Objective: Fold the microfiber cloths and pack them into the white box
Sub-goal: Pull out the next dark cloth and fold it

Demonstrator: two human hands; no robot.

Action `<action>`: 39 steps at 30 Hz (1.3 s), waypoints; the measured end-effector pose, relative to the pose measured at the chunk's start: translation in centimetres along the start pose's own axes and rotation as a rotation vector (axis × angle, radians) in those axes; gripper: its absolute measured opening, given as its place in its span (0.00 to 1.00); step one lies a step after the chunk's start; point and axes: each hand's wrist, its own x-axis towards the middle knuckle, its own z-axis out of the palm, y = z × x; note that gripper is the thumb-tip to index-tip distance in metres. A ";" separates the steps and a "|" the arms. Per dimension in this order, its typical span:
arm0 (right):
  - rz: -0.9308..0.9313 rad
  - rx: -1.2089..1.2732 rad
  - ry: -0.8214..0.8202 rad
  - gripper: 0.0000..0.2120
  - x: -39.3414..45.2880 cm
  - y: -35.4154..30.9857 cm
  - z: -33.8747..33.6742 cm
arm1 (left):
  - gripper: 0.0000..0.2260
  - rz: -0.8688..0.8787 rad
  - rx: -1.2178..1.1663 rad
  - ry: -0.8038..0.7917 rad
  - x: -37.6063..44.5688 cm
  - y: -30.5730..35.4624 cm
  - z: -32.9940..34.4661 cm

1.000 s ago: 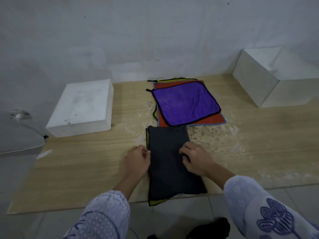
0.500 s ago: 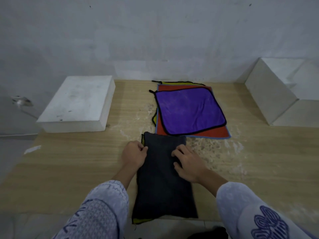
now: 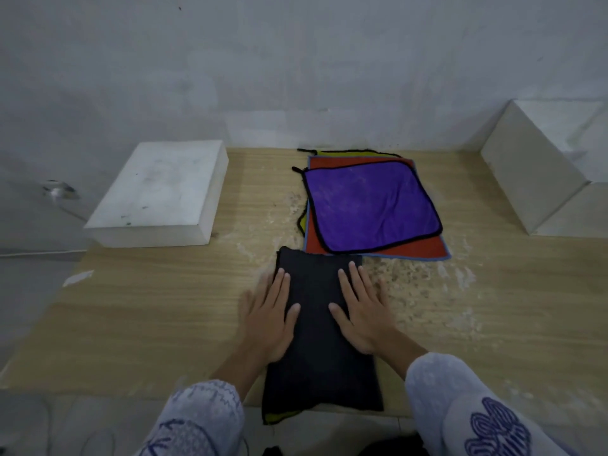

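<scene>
Head view. Your left hand point(image 3: 268, 319) and right hand point(image 3: 363, 315) lie palm-down, side by side, on the dark cloth point(image 3: 320, 337); fingers of both are stretched out flat & slightly apart, pressing rather than gripping, w/ nothing clamped. Left hand sits on the cloth's left edge, partly over onto the table point(image 3: 158, 311); right hand sits on its right edge, outer fingers likewise on bare wood. The dark cloth is folded to a long narrow rectangle, running away from you, near the table's front centre; its near end overhangs the front edge, where a yellow-green underside corner point(image 3: 279, 416) shows. Its far end is just beside, maybe touching, the cloth stack behind it: purple cloth point(image 3: 371, 205) w/ black trim on top, lying flat & unfolded, over an orange-red cloth point(image 3: 418, 248) w/ blue trim, over a yellow-green cloth point(image 3: 345, 154) seen only at the back & left edges. White flat box point(image 3: 161, 192), closed face up, stands at the table's back-left corner, well apart from the cloths. A 2nd white box point(image 3: 533, 179) stands at the back right, cut by the frame edge; whether it is open cannot be told. Pale scuffed patches mark the wood around the stack. Patterned sleeves point(image 3: 460, 406) cover both forearms.
</scene>
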 end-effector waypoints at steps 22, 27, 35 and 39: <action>0.374 0.629 0.226 0.21 1.0 -0.8 -4.8 | 0.12 -0.292 -0.744 0.210 -0.1 0.3 -3.8; 0.377 0.940 0.447 0.13 3.2 -2.0 -8.8 | 0.08 -0.389 -1.244 0.256 2.2 0.3 -8.9; 0.257 1.193 0.407 0.15 4.5 -5.4 -13.7 | 0.20 -0.263 -1.317 0.298 2.9 -1.4 -18.0; 0.199 1.305 0.458 0.16 4.5 -7.9 -14.5 | 0.15 -0.244 -1.292 0.314 2.8 -3.8 -20.9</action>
